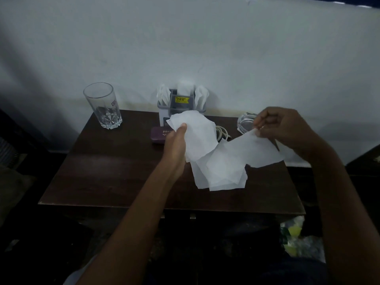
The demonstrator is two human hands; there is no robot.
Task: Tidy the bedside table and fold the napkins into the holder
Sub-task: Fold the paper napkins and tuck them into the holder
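- left hand [176,140] pinches a bunch of thin white paper napkins [218,155], held above the dark wooden bedside table [102,171]
- right hand [287,128] closed on one sheet's corner, peeling it off
- prob next: fold it w/ both hands, tuck into grey plastic napkin holder [181,105] at the back

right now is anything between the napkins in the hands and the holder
Nothing visible blocks the way: the napkins hang above the table, just in front of the holder. Its side slots already hold napkins.

Glass [102,106] left, holder [181,108] centre-back, ashtray [245,123] right, on table [115,171].
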